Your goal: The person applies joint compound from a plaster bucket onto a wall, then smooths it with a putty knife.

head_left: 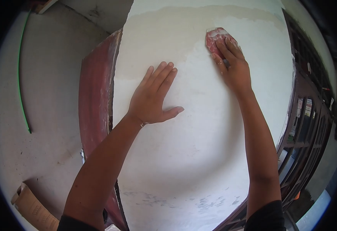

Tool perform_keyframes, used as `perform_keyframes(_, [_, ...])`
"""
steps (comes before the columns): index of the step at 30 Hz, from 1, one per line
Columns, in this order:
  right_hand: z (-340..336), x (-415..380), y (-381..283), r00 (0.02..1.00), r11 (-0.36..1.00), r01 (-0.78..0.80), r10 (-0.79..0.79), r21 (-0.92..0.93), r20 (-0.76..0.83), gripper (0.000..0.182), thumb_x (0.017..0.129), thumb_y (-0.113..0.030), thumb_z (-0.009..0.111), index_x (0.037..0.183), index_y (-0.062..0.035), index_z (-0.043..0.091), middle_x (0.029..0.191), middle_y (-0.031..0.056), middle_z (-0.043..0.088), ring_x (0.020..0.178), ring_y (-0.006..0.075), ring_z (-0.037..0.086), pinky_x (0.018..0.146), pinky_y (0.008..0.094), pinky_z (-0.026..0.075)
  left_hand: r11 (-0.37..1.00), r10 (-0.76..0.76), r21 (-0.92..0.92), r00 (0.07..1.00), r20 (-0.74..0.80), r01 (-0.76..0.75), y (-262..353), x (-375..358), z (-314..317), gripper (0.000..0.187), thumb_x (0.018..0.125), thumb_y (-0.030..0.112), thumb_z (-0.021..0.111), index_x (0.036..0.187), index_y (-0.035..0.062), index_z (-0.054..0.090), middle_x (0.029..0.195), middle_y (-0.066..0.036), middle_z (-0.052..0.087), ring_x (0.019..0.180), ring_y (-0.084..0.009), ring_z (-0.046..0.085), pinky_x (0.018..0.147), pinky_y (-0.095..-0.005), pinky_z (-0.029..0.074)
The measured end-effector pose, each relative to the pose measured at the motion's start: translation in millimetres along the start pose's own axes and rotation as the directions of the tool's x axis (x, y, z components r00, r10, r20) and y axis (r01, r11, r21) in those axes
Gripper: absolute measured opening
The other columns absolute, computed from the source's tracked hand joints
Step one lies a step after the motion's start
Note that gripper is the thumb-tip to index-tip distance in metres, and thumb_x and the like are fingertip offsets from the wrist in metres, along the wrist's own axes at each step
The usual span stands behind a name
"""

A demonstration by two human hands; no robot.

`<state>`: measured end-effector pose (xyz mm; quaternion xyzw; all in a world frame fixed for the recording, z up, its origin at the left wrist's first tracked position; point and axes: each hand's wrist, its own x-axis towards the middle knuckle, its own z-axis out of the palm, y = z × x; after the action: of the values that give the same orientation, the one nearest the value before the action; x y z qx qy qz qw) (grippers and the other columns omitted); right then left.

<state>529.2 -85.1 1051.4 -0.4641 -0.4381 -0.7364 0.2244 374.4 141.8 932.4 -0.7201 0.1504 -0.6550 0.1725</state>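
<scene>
A large white panel (199, 146) fills the middle of the head view, with an uneven beige patch across its upper part. My right hand (234, 67) presses a red sanding pad (216, 37), smeared with white, against the upper right of the panel. The fingers lie over the pad and cover its lower right part. Lower and to the left, my left hand (153, 92) rests flat on the panel, thumb spread out, holding nothing. Faint grey marks (210, 201) show near the panel's bottom.
A dark red board (95, 92) stands along the panel's left edge. To the right is a dark brown frame with glass panes (305, 119). At the far left, a thin green strip (20, 73) lies on the grey floor, with a cardboard piece (33, 208) below.
</scene>
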Motion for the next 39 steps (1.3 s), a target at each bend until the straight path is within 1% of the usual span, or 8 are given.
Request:
perform_keyframes(9, [9.9, 28.4, -12.6, 0.997, 0.998, 0.043, -0.04, 0.035, -0.072, 0.041, 0.097, -0.035, 0.072, 0.131, -0.0125, 0.071, 0.143, 0.0191, 0.062, 0.136, 0.0385, 0.055, 0.117, 0.0474, 0.042, 1.0, -0.007, 0.005, 1.0, 0.0, 0.007, 0.5, 0.1, 0.3, 0.098, 0.083, 0.052, 0.076, 0.156, -0.0017, 0.039, 0.162, -0.019, 0.04, 0.154, -0.0365, 0.031, 0.124, -0.0571, 0.024])
perform_keyframes(16, [0.3, -12.3, -14.0, 0.998, 0.997, 0.052, -0.054, 0.048, 0.027, 0.042, 0.095, -0.034, 0.074, 0.13, -0.0104, 0.072, 0.141, 0.0198, 0.063, 0.135, 0.0386, 0.056, 0.116, 0.0468, 0.044, 1.0, -0.008, 0.005, 1.0, 0.0, 0.008, 2.2, 0.2, 0.6, 0.099, 0.083, 0.052, 0.076, 0.156, -0.0011, 0.038, 0.162, -0.019, 0.039, 0.154, -0.0364, 0.031, 0.124, -0.0569, 0.024])
perform_keyframes(18, [-1.6, -13.2, -14.9, 0.993, 0.994, 0.097, -0.093, 0.047, -0.077, 0.042, 0.095, -0.034, 0.074, 0.13, -0.0108, 0.072, 0.14, 0.0196, 0.063, 0.134, 0.0383, 0.057, 0.115, 0.046, 0.045, 1.0, -0.011, -0.001, 1.0, -0.001, 0.011, 1.8, 0.8, 1.2, 0.099, 0.082, 0.052, 0.076, 0.157, -0.0006, 0.038, 0.162, -0.019, 0.039, 0.154, -0.0366, 0.032, 0.124, -0.057, 0.024])
perform_keyframes(22, [14.5, 23.2, -20.8, 0.995, 0.995, 0.073, -0.068, 0.073, -0.072, 0.041, 0.095, -0.033, 0.074, 0.13, -0.0112, 0.072, 0.141, 0.0178, 0.064, 0.133, 0.0374, 0.057, 0.114, 0.0455, 0.046, 1.0, -0.008, -0.003, 1.0, -0.003, 0.008, 0.8, -0.5, 1.9, 0.099, 0.082, 0.051, 0.077, 0.157, -0.0003, 0.038, 0.162, -0.019, 0.039, 0.154, -0.0366, 0.032, 0.124, -0.0569, 0.024])
perform_keyframes(24, [21.2, 34.7, -23.9, 0.988, 0.991, 0.136, -0.136, 0.004, -0.066, 0.04, 0.095, -0.032, 0.074, 0.129, -0.0112, 0.072, 0.14, 0.0158, 0.064, 0.132, 0.037, 0.058, 0.114, 0.0452, 0.046, 1.0, -0.003, 0.005, 1.0, -0.007, 0.003, 0.1, 0.1, 0.8, 0.099, 0.081, 0.051, 0.077, 0.157, 0.0, 0.038, 0.162, -0.019, 0.039, 0.154, -0.0364, 0.032, 0.124, -0.0568, 0.025])
perform_keyframes(30, [1.4, -11.2, -16.8, 0.998, 0.996, 0.03, -0.034, 0.089, 0.046, 0.04, 0.095, -0.031, 0.074, 0.13, -0.0129, 0.072, 0.14, 0.0141, 0.065, 0.135, 0.0357, 0.057, 0.113, 0.0441, 0.048, 1.0, -0.003, -0.001, 1.0, -0.009, 0.003, 1.6, -0.4, 2.1, 0.099, 0.081, 0.051, 0.077, 0.156, -0.0004, 0.039, 0.162, -0.019, 0.04, 0.153, -0.0364, 0.033, 0.124, -0.0565, 0.026])
perform_keyframes(36, [7.3, 17.4, -19.7, 0.998, 0.993, 0.046, -0.042, 0.105, -0.04, 0.041, 0.095, -0.032, 0.075, 0.13, -0.0128, 0.072, 0.141, 0.0136, 0.064, 0.136, 0.0344, 0.056, 0.113, 0.0434, 0.048, 1.0, -0.001, 0.003, 1.0, -0.018, 0.001, 1.5, -0.7, 2.2, 0.098, 0.081, 0.052, 0.077, 0.155, -0.0012, 0.04, 0.161, -0.019, 0.041, 0.152, -0.0367, 0.034, 0.124, -0.0561, 0.026])
perform_keyframes(39, [16.4, 17.6, -17.1, 0.997, 0.997, 0.069, -0.07, 0.038, 0.033, 0.042, 0.095, -0.033, 0.075, 0.131, -0.0137, 0.072, 0.142, 0.0132, 0.064, 0.136, 0.0341, 0.056, 0.114, 0.0435, 0.047, 1.0, 0.002, 0.009, 1.0, -0.011, -0.002, 0.4, -0.1, 1.1, 0.098, 0.082, 0.052, 0.077, 0.155, -0.0013, 0.04, 0.161, -0.019, 0.041, 0.152, -0.0366, 0.035, 0.124, -0.0559, 0.026])
